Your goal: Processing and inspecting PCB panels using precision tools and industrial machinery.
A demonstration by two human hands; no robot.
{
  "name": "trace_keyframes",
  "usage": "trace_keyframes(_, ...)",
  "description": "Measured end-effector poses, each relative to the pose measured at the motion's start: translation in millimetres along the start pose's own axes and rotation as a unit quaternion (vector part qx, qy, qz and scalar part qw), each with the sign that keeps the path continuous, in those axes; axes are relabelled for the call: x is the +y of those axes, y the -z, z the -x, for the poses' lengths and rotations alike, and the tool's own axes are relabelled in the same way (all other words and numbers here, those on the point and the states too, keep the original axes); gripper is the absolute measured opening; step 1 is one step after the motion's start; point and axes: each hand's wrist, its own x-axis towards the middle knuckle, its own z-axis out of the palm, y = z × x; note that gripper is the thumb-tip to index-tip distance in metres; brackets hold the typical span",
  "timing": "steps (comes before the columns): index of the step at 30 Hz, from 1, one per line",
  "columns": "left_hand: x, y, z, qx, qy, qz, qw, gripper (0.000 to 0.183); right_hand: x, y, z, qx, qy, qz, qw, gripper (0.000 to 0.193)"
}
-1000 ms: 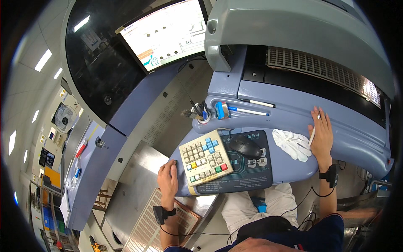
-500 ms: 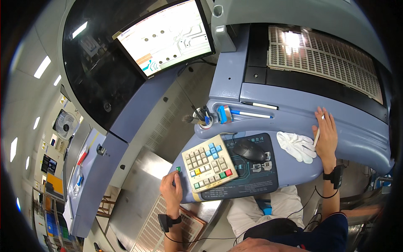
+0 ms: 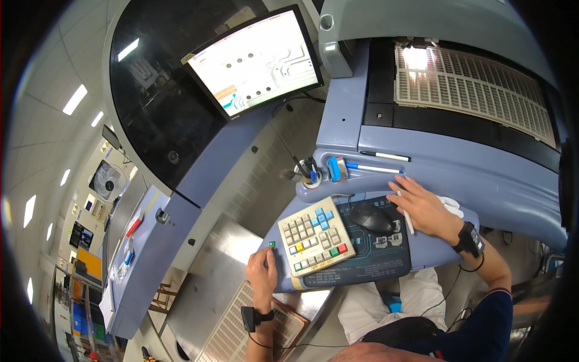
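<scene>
My right hand (image 3: 426,211) reaches over the right part of the mouse pad, fingers stretched toward the upper left. It holds a slim white pen (image 3: 408,218) along its palm side. Just left of it lies a black mouse (image 3: 371,218). A white cloth glove (image 3: 451,206) shows partly behind my right wrist. My left hand (image 3: 262,270) is at the left edge of the blue ledge, fingers curled in; whatever they may grip is hidden. Its thumb lies just below a small green button (image 3: 272,244), left of the cream keypad (image 3: 316,236).
Above the ledge, a lit monitor (image 3: 256,63) shows line drawings. A perforated panel (image 3: 470,90) lies in the machine bed at upper right. A pen cup (image 3: 310,178), blue block (image 3: 338,169) and two pens stand in the groove. Another gridded panel (image 3: 235,326) lies low left.
My right hand has moved left from the glove to beside the mouse, carrying the white pen. The view has shifted slightly. My left hand stays by the green button.
</scene>
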Motion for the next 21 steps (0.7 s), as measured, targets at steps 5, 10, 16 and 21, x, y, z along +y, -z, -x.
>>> trace_keyframes(5, -2.8, -0.5, 2.5, 0.005, -0.005, 0.006, 1.0, 0.018, 1.3, -4.6, 2.4, 0.012, -0.012, -0.026, 1.0, 0.034)
trace_keyframes(10, -5.9, 0.0, 3.3, 0.004, 0.002, 0.011, 1.0, 0.016, 0.9, -5.4, 2.2, 0.01, -0.015, -0.035, 0.999, 0.034)
trace_keyframes(16, -5.6, -1.8, 1.1, 0.002, -0.005, 0.007, 1.0, 0.016, -2.8, 10.7, -4.1, 0.045, -0.059, -0.112, 0.991, 0.033)
trace_keyframes(21, 4.1, -5.6, -2.4, -0.01, 0.01, 0.021, 1.0, 0.016, 102.0, 54.6, -57.9, 0.259, -0.284, -0.278, 0.881, 0.032)
